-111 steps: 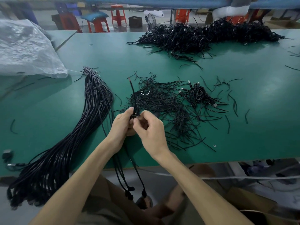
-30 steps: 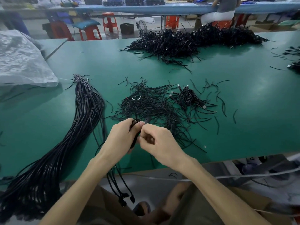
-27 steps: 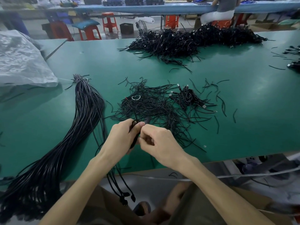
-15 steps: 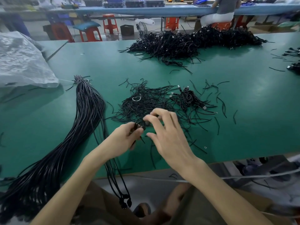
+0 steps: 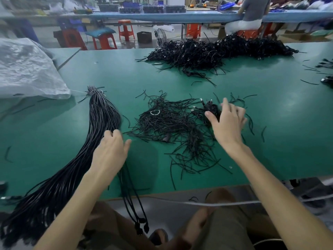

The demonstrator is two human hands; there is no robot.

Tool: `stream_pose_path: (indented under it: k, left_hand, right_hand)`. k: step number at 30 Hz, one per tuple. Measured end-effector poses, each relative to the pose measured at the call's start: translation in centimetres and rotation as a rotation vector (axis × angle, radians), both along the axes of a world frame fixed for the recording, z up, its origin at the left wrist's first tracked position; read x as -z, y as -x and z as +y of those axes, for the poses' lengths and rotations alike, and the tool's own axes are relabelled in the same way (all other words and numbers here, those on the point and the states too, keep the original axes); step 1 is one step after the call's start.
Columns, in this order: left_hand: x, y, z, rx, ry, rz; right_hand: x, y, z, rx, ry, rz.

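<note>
On the green table, a long bundle of black cables runs from the middle left down off the near edge. My left hand lies at its right side, fingers bent onto the bundle and thumb spread. A few separate cables trail from under the palm over the table edge. My right hand, fingers spread and blurred, reaches over a small coiled cable clump with connectors. Between my hands lies a loose heap of short black ties.
A large pile of black cables lies across the far side. A crumpled plastic bag covers the far left. More cables sit at the right edge. A person sits at the bench behind, among orange stools.
My hands have parted. The left moved left to the long bundle and its pinch has opened. The right let go and reached forward and right to the coiled clump.
</note>
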State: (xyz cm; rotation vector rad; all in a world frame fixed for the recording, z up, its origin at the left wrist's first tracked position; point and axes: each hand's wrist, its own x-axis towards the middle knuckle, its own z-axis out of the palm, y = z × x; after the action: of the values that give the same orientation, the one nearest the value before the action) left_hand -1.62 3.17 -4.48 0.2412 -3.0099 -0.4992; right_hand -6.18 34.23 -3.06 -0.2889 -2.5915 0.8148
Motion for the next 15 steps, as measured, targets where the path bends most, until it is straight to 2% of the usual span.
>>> stream_pose_path:
  k: [3,6,11,15]
  left_hand:
    - [1.0,-0.6,-0.5,-0.027,0.198,-0.09]
    - [1.3,-0.3,-0.5,-0.063,0.201,-0.148]
    - [1.3,0.5,-1.1,-0.004,0.087,-0.153]
    - [0.3,0.0,0.1,0.128,-0.241,-0.107]
  right_hand:
    - [1.4,-0.2,-0.3,0.022,-0.141,-0.028]
    - [3.8,-1.6,-1.6,-0.091,-0.23,-0.032]
    - [4.9,-3.8,-4.4,-0.218,-0.2,-0.019]
    - [3.8,-5.2,-6.4,-0.322,-0.143,0.057]
